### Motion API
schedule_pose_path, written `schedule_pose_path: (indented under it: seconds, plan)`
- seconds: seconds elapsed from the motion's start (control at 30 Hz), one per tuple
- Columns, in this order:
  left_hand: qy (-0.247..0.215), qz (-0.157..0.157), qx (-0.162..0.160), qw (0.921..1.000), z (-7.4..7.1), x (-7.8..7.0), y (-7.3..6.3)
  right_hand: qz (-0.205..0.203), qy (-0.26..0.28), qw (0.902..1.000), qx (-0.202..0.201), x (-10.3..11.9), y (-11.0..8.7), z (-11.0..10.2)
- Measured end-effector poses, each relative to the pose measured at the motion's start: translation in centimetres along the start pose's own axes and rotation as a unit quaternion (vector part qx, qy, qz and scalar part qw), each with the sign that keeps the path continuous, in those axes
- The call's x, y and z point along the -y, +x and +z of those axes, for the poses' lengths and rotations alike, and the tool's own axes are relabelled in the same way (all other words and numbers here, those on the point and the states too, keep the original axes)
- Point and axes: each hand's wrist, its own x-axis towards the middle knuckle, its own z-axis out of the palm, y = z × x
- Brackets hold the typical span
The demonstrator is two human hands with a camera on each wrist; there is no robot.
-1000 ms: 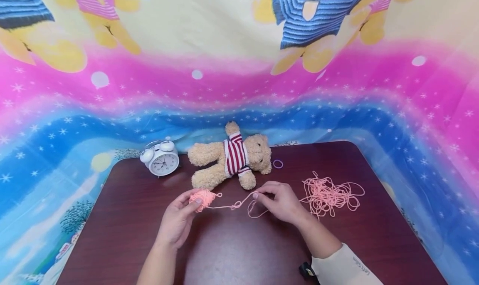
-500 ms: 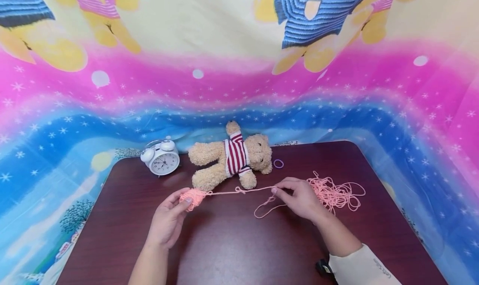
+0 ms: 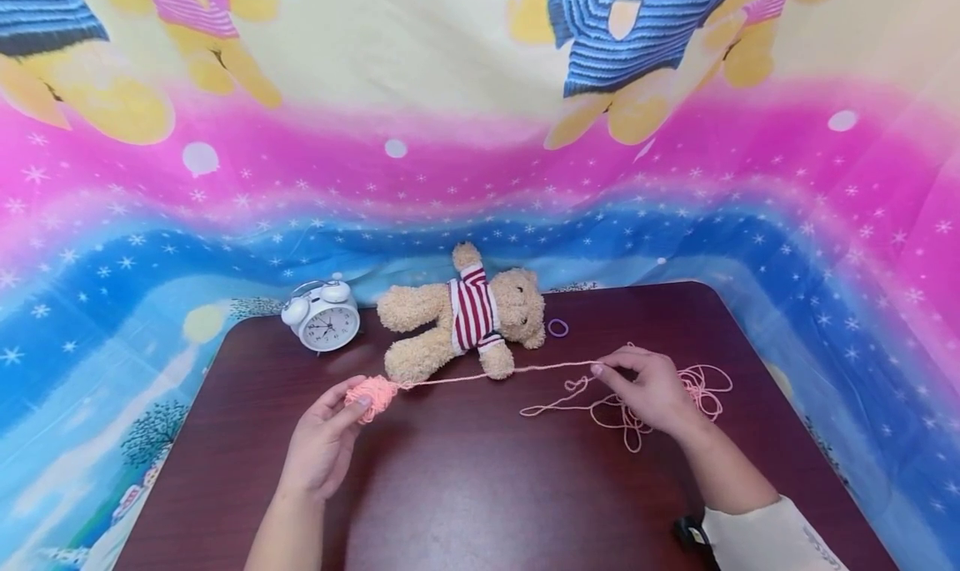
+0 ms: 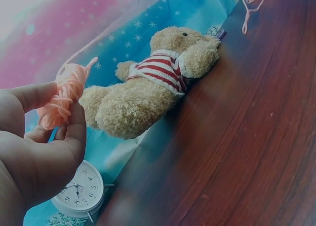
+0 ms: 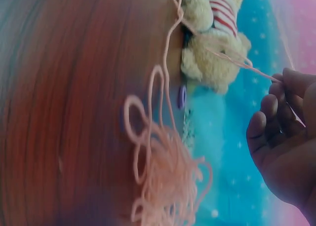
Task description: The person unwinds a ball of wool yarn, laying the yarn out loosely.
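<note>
One white twin-bell alarm clock [image 3: 330, 328] stands by the far left corner of the dark red-brown wooden desk [image 3: 465, 488]. Over the desk's left half, nearer the near edge than the clock, the left hand [image 3: 321, 442] holds a small salmon-pink ball of yarn [image 3: 371, 399]; that grip is clamped, thumb and fingers pressing the ball. Along the far edge lies a tan plush bear [image 3: 472, 317] in a red-and-white striped top, head to the right, with a purple ring [image 3: 558, 336] just beyond. From the ball a thin pink strand [image 3: 555, 366] runs to the right hand [image 3: 652, 392], whose grip pinches it between thumb and forefinger. Compared with a second ago, the hands are farther apart and the strand is longer and straighter in the head view, so I judge more slack has been drawn out. The ball looks lumpy and oval, its turns crossing unevenly, a short loop sticking out. Toward the right edge, the loose tangled heap of pink yarn [image 5: 170, 181] sprawls in open loops, partly behind the right hand.
</note>
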Motion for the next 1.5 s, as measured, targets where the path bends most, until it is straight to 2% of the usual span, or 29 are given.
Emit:
schedule_pose_path:
  seconds: [0.17,0.3,0.53,1.07,1.5]
  plan:
    - [0.002,0.001,-0.004,1.0,-0.4,0.0,0.0,0.03,-0.005,0.9995,-0.007,-1.1,-0.4,-1.8]
    - [0.003,0.001,-0.006,1.0,-0.6,0.0,0.0,0.03,-0.013,0.9994,-0.012,-1.9,-0.8,-2.9]
    - [0.008,-0.001,-0.014,0.9999,-1.1,-0.3,-0.2,0.033,-0.063,0.997,-0.03,-3.4,-1.4,-4.7]
    - [-0.009,0.013,-0.019,0.9997,-2.5,-0.9,-0.4,0.058,-0.069,0.9935,-0.069,-6.8,-2.8,-9.0]
    - [-0.02,0.022,-0.031,0.9991,-4.1,-1.6,-0.6,0.117,-0.086,0.9862,-0.079,-9.3,-4.1,-11.5]
